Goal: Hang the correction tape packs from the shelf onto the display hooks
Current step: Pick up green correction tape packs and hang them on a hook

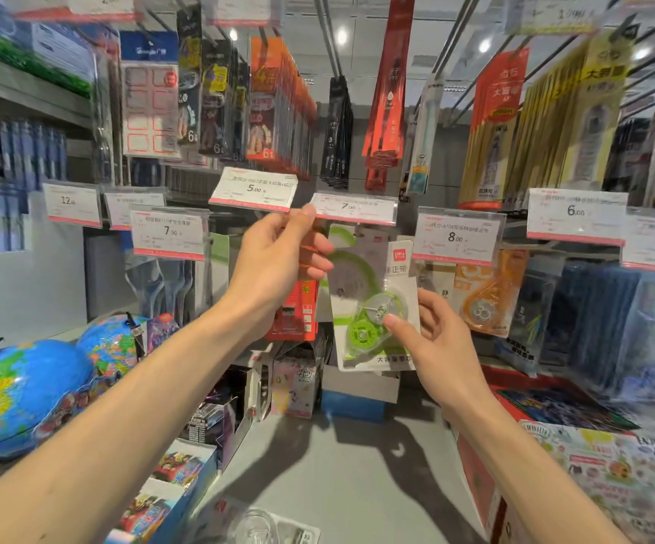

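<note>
Meanwhile, right hand (441, 343) pinched a green correction tape pack (373, 300) by its lower edge, raised under the 7.90 price tag (355, 208), left hand (279, 257) gripped that tag's left corner, bare grey shelf (341, 465) lay open below.

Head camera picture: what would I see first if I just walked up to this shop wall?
Right in the middle, the right hand holds a green correction tape pack up under the 7.90 price tag, while the left hand pinches that tag's left end. Low on the left sit two bright blue globes.
</note>
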The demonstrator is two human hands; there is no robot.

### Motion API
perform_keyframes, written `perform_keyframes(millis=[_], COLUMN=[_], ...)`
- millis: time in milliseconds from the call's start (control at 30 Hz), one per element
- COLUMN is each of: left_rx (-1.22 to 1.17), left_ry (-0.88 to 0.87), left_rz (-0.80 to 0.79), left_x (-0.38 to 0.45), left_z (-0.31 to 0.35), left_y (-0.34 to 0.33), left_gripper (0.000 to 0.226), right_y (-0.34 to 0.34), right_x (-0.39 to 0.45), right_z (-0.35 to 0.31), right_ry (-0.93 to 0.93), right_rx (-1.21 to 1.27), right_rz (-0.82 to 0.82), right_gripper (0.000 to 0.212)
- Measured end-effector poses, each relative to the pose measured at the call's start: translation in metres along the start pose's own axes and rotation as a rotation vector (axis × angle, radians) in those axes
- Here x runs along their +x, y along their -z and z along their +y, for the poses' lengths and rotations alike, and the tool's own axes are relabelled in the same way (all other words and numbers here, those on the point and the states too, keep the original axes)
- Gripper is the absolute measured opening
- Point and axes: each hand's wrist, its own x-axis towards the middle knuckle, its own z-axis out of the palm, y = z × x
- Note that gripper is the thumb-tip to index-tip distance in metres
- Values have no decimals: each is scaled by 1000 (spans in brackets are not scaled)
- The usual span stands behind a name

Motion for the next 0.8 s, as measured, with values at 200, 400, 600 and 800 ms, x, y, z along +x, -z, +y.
perform_keyframes(millis=[200,400,600,800], left_rx=[-21,-20,0,90], left_ry=[-14,-16,-21,-19], left_rz=[-33,-40,-75,-59], left_x=[-1,2,3,-4], left_z=[2,0,-2,-27], left_y=[1,7,11,19], left_gripper=[20,17,15,12], right_y=[-13,-17,-19,-26], right_x=[18,29,34,30], right_z=[-3,-9,-13,-6], right_ry=[15,21,26,20], right_rx=[-21,-51,-105,-204], right_rz=[11,62,89,112], right_gripper=[27,21,20,25])
